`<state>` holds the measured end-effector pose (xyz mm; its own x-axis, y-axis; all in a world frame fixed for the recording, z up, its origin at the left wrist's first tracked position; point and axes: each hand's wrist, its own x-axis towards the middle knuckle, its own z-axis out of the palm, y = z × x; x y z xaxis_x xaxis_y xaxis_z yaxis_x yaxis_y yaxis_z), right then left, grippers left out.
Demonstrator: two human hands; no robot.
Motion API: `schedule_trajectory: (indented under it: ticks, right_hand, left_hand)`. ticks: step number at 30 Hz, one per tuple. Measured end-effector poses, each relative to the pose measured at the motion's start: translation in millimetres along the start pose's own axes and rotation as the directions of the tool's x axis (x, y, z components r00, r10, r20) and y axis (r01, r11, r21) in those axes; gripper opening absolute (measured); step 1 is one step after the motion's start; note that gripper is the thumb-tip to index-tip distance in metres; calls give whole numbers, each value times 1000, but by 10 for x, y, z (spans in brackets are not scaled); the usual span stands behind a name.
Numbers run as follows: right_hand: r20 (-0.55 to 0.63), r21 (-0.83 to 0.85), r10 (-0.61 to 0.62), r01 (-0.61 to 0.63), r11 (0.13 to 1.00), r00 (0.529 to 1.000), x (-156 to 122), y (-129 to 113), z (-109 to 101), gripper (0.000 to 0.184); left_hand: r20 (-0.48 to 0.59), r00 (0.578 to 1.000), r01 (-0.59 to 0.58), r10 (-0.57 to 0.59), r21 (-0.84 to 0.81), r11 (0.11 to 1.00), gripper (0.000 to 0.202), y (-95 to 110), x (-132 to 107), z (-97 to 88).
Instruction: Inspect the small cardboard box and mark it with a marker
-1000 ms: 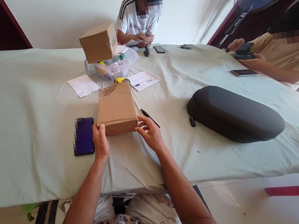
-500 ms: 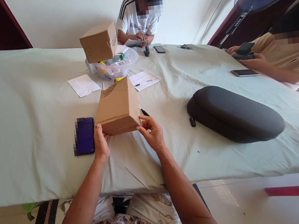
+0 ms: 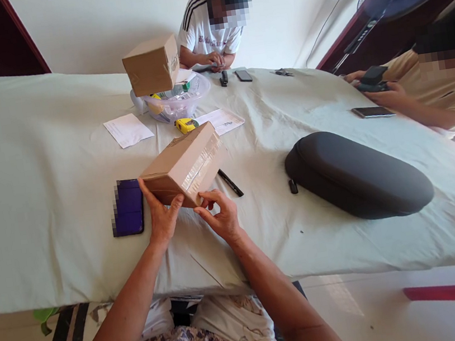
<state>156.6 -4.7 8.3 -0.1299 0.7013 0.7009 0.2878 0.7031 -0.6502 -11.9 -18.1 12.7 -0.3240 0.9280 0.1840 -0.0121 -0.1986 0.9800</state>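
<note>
**Two hands hold a tilted box**

The left hand and the right hand both hold a brown cardboard box with shiny clear tape on it. The box is tipped on a slant, low over the pale cloth-covered surface. The left fingers are closed around its near corner. The right fingers pinch its low near edge. Both hands grip only the near end, so I think the box could slip or its far end could drop. It might then land on the thin black pen just beside it, or bump the flat purple phone near the left hand.
</note>
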Motion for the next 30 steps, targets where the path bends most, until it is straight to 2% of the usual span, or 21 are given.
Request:
schedule_trajectory:
  ticks: [6, 11, 16, 23, 26, 30]
  right_hand:
    - [-5, -49, 11, -12, 999, 1000, -44, -33, 68, 27]
    - [-9, -92, -61, 60, 994, 998, -32, -62, 78, 25]
    - [2, -63, -147, 146, 987, 989, 7, -112, 76, 25]
    - [5, -49, -104, 104, 993, 995, -7, -103, 113, 22]
    - [-13, -4, -98, 98, 995, 995, -16, -86, 131, 22]
    - [24, -28, -16, 17, 999, 1000, -31, -66, 129, 20]
  left_hand:
    - [53, 998, -23, 21, 41, 999, 130, -6, -8, -26]
    - [95, 995, -47, 41, 59, 997, 135, 10, -9, -30]
    - [126, 991, -55, 43, 91, 994, 141, -5, 0, -21]
    - [121, 992, -49, 41, 65, 997, 142, 13, 17, -19]
    - [118, 993, -32, 24, 70, 997, 135, 43, 9, -19]
    - [99, 995, -32, 29, 34, 999, 128, 73, 11, -13]
